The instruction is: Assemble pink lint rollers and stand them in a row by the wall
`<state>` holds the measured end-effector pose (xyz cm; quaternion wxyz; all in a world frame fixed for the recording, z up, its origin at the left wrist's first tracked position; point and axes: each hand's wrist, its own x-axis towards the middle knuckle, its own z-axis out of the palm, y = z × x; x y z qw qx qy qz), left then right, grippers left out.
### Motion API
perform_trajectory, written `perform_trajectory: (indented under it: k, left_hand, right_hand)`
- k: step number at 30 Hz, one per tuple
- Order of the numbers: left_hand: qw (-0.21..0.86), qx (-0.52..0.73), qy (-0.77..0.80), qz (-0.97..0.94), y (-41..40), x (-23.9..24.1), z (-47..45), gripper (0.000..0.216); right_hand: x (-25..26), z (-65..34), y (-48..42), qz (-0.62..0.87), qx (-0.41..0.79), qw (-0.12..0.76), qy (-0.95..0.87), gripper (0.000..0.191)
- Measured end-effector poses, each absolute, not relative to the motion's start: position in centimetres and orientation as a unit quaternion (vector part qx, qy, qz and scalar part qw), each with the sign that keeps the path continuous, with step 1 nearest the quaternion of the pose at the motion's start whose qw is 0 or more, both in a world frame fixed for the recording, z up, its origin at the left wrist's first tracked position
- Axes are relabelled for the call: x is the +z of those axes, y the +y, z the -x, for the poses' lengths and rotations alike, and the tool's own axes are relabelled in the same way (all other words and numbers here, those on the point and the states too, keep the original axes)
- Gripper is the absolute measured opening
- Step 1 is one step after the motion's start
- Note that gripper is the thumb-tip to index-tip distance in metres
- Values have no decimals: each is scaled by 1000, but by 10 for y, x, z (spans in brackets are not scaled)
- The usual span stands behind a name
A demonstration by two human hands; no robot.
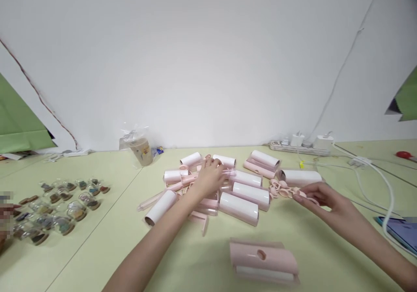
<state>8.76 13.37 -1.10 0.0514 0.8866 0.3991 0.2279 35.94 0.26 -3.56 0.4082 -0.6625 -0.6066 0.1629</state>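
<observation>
Head view: left hand (210, 177) grips pink handle (182, 185); right hand (321, 196) pinches pink ring (301, 194); near table (182, 266) bare.

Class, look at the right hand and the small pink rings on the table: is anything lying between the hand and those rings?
Nothing visible. The right hand is already at the edge of the pink rings, fingertips touching or nearly touching them; a white roll lies just behind them, not between.

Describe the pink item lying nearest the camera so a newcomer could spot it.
On the pale green table, look in front of the pile of white rolls. The pink roller cover lies alone there, closest to the viewer, with an oval hole in its curved shell.
</observation>
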Motion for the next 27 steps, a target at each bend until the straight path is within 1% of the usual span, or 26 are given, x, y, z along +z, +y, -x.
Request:
perform_trajectory:
  k: [2, 4, 7, 10, 11, 12, 13, 15, 16, 18, 21, 24, 27]
  left_hand:
    - [66, 222, 383, -894, 147, -12, -102, 11]
    - [90, 229, 372, -895, 152, -10, -107, 11]
    - [137, 269, 369, -879, 134, 1, -100, 8]
    - [209, 319, 373, -846, 90, 13, -91, 20]
    - [260, 335, 364, -830, 73, 15, -89, 23]
    - [403, 371, 336, -766, 56, 15, -88, 23]
    - [506, 382, 307, -710, 41, 14, -88, 24]
    - [630, 378, 266, -625, 18, 8, -90, 27]
    - [658, 365, 255, -608, 10, 5, -92, 27]
    - [676, 334, 245, -609, 2, -3, -95, 25]
    - [672, 301, 242, -631, 1, -10, -97, 21]
    - [671, 294, 238, -637, 2, -11, -96, 23]
    - [646, 284, 231, -670, 2, -8, -94, 26]
  right_hand:
    - [-31, -353, 0, 655, 171, 415, -608, 37]
    - [-27, -348, -2, 657, 174, 415, -605, 38]
    - [-21, -343, -5, 664, 184, 420, -591, 37]
    - [-18, -339, -8, 653, 195, 446, -580, 34]
    - [-18, -337, -9, 649, 196, 451, -580, 33]
    - [-19, -336, -10, 647, 195, 452, -583, 32]
    - [-19, -334, -11, 646, 191, 449, -587, 32]
    - [-20, -332, -12, 645, 182, 438, -600, 32]
    - [-21, -331, -13, 644, 178, 431, -607, 31]
    - [-20, -329, -14, 639, 173, 425, -617, 31]
    - [-19, -328, -15, 636, 167, 423, -624, 30]
    - [-18, -328, -16, 632, 169, 427, -624, 30]
    - [-17, -325, -19, 629, 177, 429, -623, 27]
